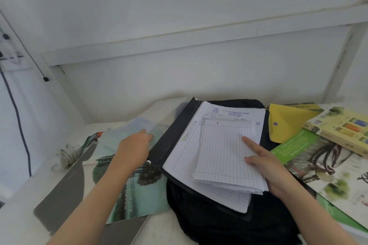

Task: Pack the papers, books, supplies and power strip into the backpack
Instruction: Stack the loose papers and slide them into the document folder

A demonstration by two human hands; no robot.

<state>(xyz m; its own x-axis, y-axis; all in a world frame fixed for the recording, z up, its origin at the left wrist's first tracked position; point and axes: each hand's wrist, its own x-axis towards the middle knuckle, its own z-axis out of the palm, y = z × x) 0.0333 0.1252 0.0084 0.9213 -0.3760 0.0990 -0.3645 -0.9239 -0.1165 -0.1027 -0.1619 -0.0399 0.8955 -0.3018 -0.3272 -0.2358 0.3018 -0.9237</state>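
A black backpack (215, 223) lies on the table in front of me. On top of it an open black folder (175, 131) holds lined papers (225, 145). My right hand (266, 167) holds the right edge of the paper stack, forefinger straight on the top sheet. My left hand (135, 149) grips the clear flap (139, 125) of the folder, lifted at the left. A white power strip (68, 154) with its wrapped cord lies at the far left. Books (342, 131) and a yellow envelope (286, 123) lie at the right.
A large green-toned poster (131, 189) and grey sheets (65, 191) cover the table's left half. A green booklet (294, 145) and an illustrated sheet (338, 181) lie right of the backpack. A dark cable (18, 119) hangs down the left wall. White wall panels stand behind.
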